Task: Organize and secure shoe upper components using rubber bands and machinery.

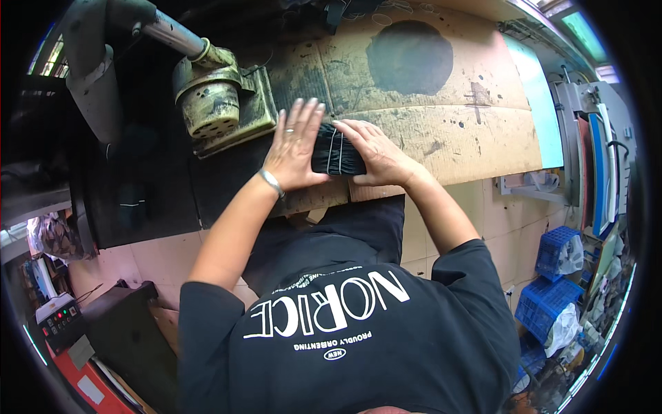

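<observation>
A small black bundle point(347, 160), creased and crossed by thin pale bands, lies near the front edge of the cardboard-covered table, between my hands. My left hand point(296, 146) is laid along its left side, fingers stretched out and thumb at the near corner. A ring and a bracelet show on that hand and wrist. On the other side, my right hand point(380, 153) grips the bundle's right end, with fingers over the far corner and thumb at the near one. What the bundle is made of cannot be made out.
Stained cardboard point(441, 131) with a round dark patch covers the table. A grimy cup-shaped metal fixture point(212, 107) on a pipe stands beyond my left hand. Blue crates point(548, 307) sit at the right; a control box point(61, 319) with lit lamps is at the lower left.
</observation>
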The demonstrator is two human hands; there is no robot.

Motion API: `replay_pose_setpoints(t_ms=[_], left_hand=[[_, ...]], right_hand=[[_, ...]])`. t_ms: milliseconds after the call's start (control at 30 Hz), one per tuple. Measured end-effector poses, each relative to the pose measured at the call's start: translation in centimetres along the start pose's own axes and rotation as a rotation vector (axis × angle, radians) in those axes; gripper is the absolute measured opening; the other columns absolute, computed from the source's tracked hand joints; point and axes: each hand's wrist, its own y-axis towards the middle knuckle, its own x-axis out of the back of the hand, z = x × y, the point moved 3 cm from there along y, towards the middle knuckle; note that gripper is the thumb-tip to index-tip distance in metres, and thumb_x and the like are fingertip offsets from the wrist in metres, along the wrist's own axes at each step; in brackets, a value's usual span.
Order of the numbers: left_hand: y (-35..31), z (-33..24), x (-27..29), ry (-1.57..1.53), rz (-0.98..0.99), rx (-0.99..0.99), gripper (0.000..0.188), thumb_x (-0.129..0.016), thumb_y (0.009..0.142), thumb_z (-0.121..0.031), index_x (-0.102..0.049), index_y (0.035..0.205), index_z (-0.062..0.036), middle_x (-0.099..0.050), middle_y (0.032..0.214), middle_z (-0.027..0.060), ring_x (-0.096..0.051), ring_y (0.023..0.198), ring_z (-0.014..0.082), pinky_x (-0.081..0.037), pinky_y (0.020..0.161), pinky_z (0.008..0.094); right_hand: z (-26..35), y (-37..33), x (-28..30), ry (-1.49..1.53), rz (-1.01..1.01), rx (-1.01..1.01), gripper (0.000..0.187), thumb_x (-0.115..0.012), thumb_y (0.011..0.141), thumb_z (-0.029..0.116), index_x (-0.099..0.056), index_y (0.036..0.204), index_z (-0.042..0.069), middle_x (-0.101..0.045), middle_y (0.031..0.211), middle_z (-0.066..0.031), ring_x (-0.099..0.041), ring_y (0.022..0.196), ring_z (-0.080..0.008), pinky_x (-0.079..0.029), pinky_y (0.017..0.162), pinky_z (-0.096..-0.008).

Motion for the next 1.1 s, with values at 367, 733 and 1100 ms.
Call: replay_pose_setpoints(t_ms=[367, 733, 1100], left_hand=[[2.1, -1.2, -4.4, -0.063, -0.092, 0.063, 0.102, -0.085, 0.056, -0.039, -0.035, 0.136, -0.0001, -0.047, 0.130, 0.0191, -0.046, 0.125, 0.0350, -0.029, 0.111, 0.0507], [1.6, -1.8, -4.7, -0.161, -0.128, 0.090, 0.107, -0.088, 0.053, -0.032, -0.031, 0.139, -0.0029, -0.046, 0.130, 0.0189, -0.047, 0.121, 0.0365, -0.036, 0.105, 0.0458], [1.2, -5.2, -3.8, 0.064, -0.219, -0.011, 0.103, -0.087, 0.053, -0.026, -0.035, 0.137, 0.0027, -0.047, 0.125, 0.0193, -0.047, 0.117, 0.0354, -0.033, 0.104, 0.0471]], right_hand=[[0.5, -0.3, 0.6, 0.174, -0.274, -0.540, 0.024, -0.075, 0.078, 0.028, -0.072, 0.086, 0.006, -0.067, 0.087, -0.0104, -0.067, 0.081, -0.0280, -0.053, 0.075, -0.0380], [-2.0, -0.7, -0.8, 1.115, -0.261, -0.631, 0.022, -0.064, 0.089, 0.024, -0.060, 0.084, 0.002, -0.063, 0.073, -0.0025, -0.063, 0.067, -0.0115, -0.051, 0.062, -0.0268], [-4.7, 1.1, 0.1, 0.876, -0.548, -0.746, 0.018, -0.065, 0.087, 0.016, -0.067, 0.088, -0.002, -0.064, 0.070, -0.0016, -0.054, 0.062, -0.0067, -0.045, 0.058, -0.0228]])
